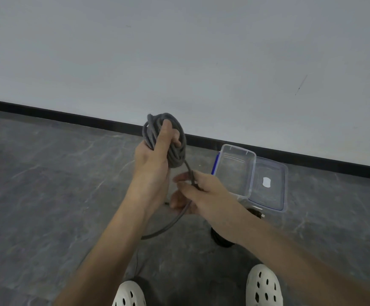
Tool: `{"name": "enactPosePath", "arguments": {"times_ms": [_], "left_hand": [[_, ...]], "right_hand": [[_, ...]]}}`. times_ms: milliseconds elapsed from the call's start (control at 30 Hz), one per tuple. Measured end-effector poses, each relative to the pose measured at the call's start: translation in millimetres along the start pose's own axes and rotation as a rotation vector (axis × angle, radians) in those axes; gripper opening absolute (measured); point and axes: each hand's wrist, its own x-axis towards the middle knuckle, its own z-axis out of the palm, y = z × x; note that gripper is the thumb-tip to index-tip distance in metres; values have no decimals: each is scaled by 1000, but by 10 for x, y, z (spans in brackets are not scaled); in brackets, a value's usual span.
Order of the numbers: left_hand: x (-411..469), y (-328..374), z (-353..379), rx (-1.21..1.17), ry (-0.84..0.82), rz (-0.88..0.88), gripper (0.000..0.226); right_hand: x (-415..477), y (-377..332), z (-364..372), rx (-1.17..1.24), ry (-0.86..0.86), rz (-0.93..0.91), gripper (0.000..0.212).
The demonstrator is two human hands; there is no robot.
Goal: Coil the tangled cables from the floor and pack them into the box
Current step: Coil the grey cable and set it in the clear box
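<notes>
Grey cable (pixel 176 154): head view, the only one. Most of it is wound into a compact bundle of loops, held up off the floor (pixel 47 195) at 12 o'clock from the person's feet.
Loose tail (pixel 168 224): a short run drops from the bundle's 5 o'clock side, passes through the right hand and curves down toward 7 o'clock; its end is hidden behind the left forearm.
Left hand (pixel 151 160): clamped on the bundle, fingers through and round the loops.
Right hand (pixel 204 193): just below the left at 5 o'clock, pinching the tail between thumb and fingers. The two hands are close but not touching.
Box (pixel 252 173): clear plastic, on the floor at 4 o'clock from the bundle, open, nothing seen inside.
Lid (pixel 268 184): lies flat at the box's 3 o'clock side.
Black cable (pixel 220 238): on the floor at 6 o'clock from the box, partly under the right forearm; whether it is coiled cannot be told.
Done: grey cable nearly coiled, in my judgement.
Left: wind in or wrap the tail, place the bundle in the box, deal with the black cable, probably shut the lid.
Progress: roughly the first half, no cable packed yet.
</notes>
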Motion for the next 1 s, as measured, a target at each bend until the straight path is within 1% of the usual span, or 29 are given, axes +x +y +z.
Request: {"name": "enactPosePath", "arguments": {"times_ms": [100,200,300,367,433,500,567,633,667,700,733,767,833,933,1000], "left_hand": [[49,-48,-55,93,43,41,17],[63,-63,-96,179,22,84,16],[38,-49,-91,261,-9,158,29],[23,-53,-83,292,-8,186,45],[16,-65,-81,336,-14,195,55],[20,-74,-78,380,-26,205,54],[34,-70,-76,409,-35,212,44],[49,-52,-79,424,-34,219,39],[58,-38,-85,424,-27,220,38],[70,-28,-96,421,-19,221,35],[82,-21,-108,418,-13,221,31],[94,-19,-125,422,-7,222,27],[111,-17,-167,452,13,222,23],[143,10,-248,488,61,217,19],[166,38,-288,487,68,215,17]], "right_hand": [[-73,-37,37,192,-130,60,12],[-96,-67,20,262,-157,102,15],[-109,-50,9,191,-164,121,24],[-117,-15,27,47,-170,100,28],[-122,21,58,-99,-170,75,27],[-132,26,61,-132,-189,80,24],[-166,-7,35,-118,-225,81,18],[-225,-57,14,-32,-284,77,9],[-249,-78,5,67,-327,85,4],[-265,-98,6,187,-372,108,3],[-276,-108,16,289,-408,138,6],[-287,-109,28,341,-427,159,8],[-296,-105,43,295,-400,160,11],[-270,-158,-13,35,-255,74,22],[-236,-204,-90,-78,-151,56,21]]}}
